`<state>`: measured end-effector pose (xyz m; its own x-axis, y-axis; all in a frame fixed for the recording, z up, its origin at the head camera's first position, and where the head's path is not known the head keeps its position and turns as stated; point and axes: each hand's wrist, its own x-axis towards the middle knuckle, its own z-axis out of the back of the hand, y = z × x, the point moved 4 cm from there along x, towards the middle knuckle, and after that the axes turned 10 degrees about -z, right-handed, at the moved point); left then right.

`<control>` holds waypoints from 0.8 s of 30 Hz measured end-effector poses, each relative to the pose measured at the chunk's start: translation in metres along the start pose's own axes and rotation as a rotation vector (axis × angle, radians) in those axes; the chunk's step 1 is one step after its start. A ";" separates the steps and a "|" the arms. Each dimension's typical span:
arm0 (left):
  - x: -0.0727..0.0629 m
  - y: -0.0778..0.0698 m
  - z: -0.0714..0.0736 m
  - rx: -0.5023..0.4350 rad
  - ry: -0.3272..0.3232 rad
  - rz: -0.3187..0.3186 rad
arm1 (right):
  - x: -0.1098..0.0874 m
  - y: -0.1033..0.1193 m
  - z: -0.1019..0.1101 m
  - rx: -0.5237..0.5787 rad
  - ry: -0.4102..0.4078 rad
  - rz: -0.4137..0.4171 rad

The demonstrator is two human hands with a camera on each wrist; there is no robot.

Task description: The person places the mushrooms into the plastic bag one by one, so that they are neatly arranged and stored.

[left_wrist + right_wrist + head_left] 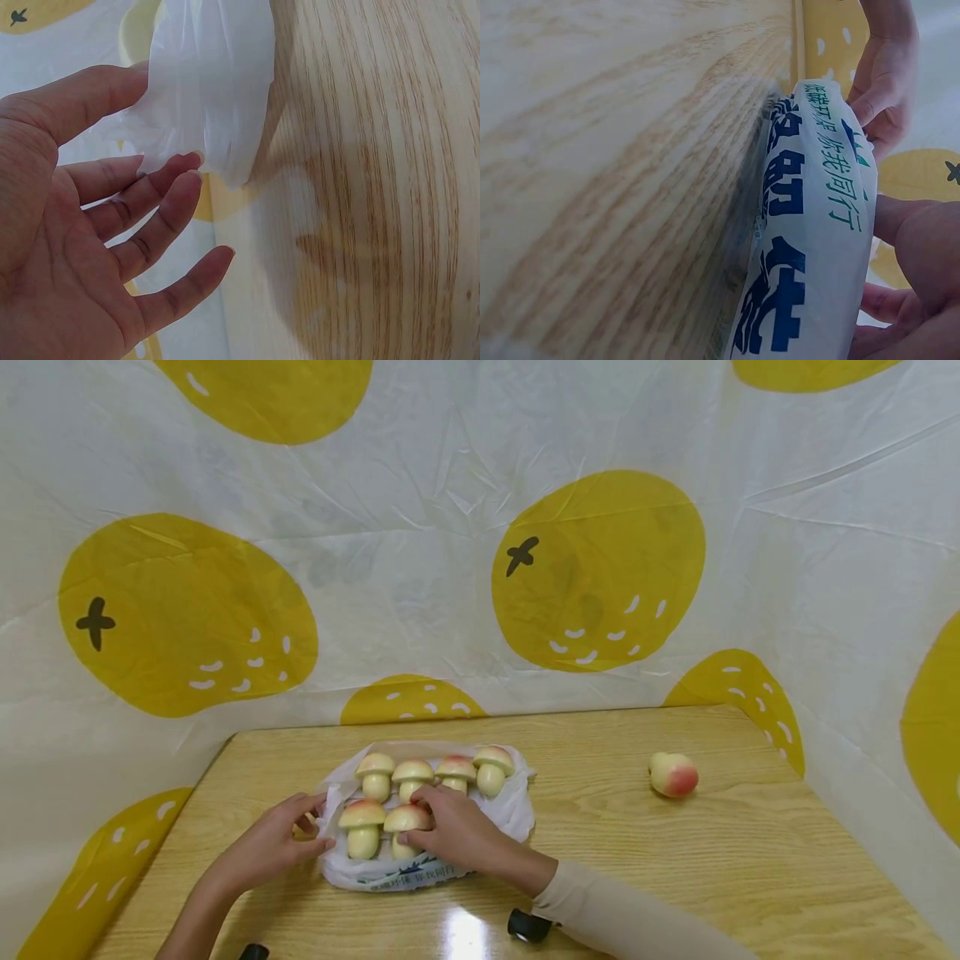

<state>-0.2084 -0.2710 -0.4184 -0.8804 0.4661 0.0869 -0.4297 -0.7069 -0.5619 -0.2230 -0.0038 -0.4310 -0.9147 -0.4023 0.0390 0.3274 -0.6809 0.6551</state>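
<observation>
A white plastic bag (pixel 517 814), its rim rolled open, lies on the table with several cream mushrooms (pixel 363 839) with pink-tinged caps in two rows. My right hand (pixel 468 831) reaches in over the front rim. Its thumb and fingers grip the front-row mushroom (pixel 402 820) on the right, covering part of its cap and stem. My left hand (pixel 281 843) is at the bag's left end, thumb and fingers spread apart and loosely bent. In the left wrist view the thumb and fingertips touch the plastic film (pixel 214 82). Printed characters (pixel 784 187) run along the bag's near side.
Away to the right, one more cream and pink piece (pixel 673 775), shaped like a mushroom on its side, lies on the wooden table (pixel 600 852). A white curtain (pixel 420 593) with yellow fruit prints hangs behind. Near the front is a small black object (pixel 528 926).
</observation>
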 end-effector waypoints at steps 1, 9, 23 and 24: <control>0.000 0.000 0.000 0.003 0.001 -0.004 | 0.000 -0.001 0.000 -0.002 0.003 -0.004; 0.000 0.000 -0.001 -0.004 -0.003 -0.009 | -0.004 -0.005 0.017 0.041 0.035 -0.003; -0.002 0.001 0.001 0.016 -0.010 -0.014 | -0.012 -0.019 0.073 0.115 -0.011 0.011; -0.002 0.001 0.000 0.017 -0.009 -0.013 | -0.013 -0.021 0.077 0.119 -0.007 0.006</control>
<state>-0.2070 -0.2729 -0.4187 -0.8763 0.4710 0.1015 -0.4447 -0.7097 -0.5464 -0.2361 0.0628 -0.3876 -0.9145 -0.4016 0.0479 0.3026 -0.6008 0.7399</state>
